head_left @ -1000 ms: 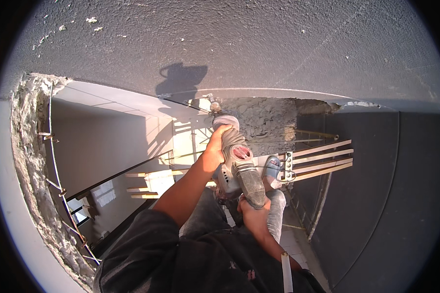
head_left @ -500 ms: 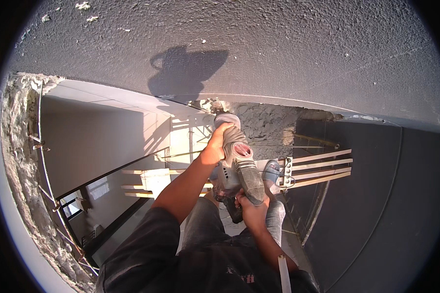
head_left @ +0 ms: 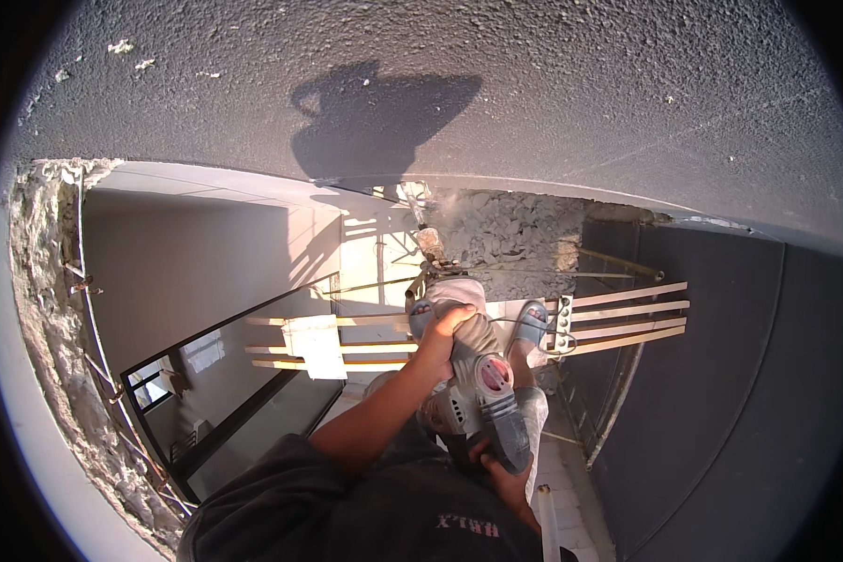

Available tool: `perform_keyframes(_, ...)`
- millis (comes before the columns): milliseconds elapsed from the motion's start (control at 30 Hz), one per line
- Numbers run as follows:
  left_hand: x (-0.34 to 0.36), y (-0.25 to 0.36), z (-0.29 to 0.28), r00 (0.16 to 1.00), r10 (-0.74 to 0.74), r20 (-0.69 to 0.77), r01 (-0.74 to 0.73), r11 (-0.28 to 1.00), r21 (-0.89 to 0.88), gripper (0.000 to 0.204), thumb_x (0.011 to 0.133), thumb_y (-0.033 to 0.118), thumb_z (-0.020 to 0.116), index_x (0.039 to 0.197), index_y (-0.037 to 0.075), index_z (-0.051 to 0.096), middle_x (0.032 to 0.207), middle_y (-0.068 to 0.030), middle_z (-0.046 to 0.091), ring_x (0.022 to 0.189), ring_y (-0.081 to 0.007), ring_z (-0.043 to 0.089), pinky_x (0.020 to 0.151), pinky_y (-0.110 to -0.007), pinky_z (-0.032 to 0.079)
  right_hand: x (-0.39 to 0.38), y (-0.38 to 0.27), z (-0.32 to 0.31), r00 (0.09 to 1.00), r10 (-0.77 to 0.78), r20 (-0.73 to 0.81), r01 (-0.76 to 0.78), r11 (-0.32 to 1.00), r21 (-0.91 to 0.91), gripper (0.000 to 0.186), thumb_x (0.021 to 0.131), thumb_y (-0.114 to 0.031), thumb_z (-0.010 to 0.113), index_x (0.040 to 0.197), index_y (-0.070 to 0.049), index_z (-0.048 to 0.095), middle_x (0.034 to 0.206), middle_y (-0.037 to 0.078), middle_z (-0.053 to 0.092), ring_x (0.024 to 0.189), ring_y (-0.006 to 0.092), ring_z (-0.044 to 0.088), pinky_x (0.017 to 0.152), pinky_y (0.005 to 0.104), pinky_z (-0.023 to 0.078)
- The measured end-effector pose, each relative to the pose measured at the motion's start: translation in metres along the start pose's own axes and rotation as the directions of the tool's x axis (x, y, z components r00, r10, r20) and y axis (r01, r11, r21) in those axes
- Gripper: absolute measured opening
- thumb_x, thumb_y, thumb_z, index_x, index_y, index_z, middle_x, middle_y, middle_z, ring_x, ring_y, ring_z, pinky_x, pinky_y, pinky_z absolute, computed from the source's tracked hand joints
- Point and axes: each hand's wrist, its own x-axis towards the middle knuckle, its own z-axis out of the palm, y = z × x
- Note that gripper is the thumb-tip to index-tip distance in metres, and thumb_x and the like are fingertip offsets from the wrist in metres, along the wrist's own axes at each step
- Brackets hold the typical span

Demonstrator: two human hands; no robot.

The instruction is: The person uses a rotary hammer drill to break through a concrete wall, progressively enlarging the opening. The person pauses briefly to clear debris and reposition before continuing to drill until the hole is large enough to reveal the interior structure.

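A grey, dusty demolition hammer is in both my hands, slanting up and away from my body. My left hand is wrapped round its front part, thumb on top. At the rear, my right hand grips the handle, partly hidden by the tool's body. From the front end a chisel bit points at the broken edge under the dark rough wall. Beside its tip lies chipped concrete; whether the tip touches anything I cannot tell.
My sandalled feet stand at a platform of wooden slats, with a pale board on its left. Thin metal bars run along the broken wall edge at left. Below lies a drop. A pale strip hangs near my right arm.
The hammer and both hands have drawn back toward my body and slightly right. The chisel bit, mostly hidden before, now shows. The wall shadow has shifted right.
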Motion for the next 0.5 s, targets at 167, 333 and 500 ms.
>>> perform_keyframes(167,-0.013,0.002,0.013,0.993,0.114,-0.014,-0.112,0.989,0.094,0.030,0.090,0.029,0.074,0.109,0.007,0.066,0.094,-0.0098,0.071,0.083,-0.0251,0.072,0.077,-0.043,0.060,-0.003,-0.005,0.002,0.998,0.049,-0.038,-0.045,0.994,0.101,0.012,0.085,-0.001,0.067,0.096,0.002,0.071,0.089,0.009,0.073,0.087,0.0190,0.071,0.082,0.0350,0.056)
perform_keyframes(333,-0.011,-0.006,0.011,0.966,0.253,-0.062,-0.234,0.948,0.215,0.028,0.091,0.022,0.072,0.115,0.009,0.065,0.098,-0.0062,0.070,0.088,-0.0222,0.071,0.078,-0.041,0.060,-0.008,0.014,-0.006,0.998,0.047,-0.037,-0.041,0.989,0.139,0.011,0.085,-0.001,0.070,0.096,0.001,0.070,0.090,0.009,0.073,0.086,0.0200,0.072,0.083,0.0356,0.056)
perform_keyframes(500,-0.001,0.018,0.008,0.983,0.173,-0.059,-0.162,0.974,0.160,0.029,0.091,0.023,0.072,0.115,0.009,0.065,0.097,-0.0052,0.069,0.087,-0.0204,0.070,0.078,-0.040,0.060,0.011,0.031,0.000,0.999,0.025,-0.040,-0.020,0.993,0.118,0.012,0.086,0.000,0.070,0.098,0.002,0.069,0.089,0.010,0.074,0.086,0.0204,0.072,0.083,0.0362,0.057)
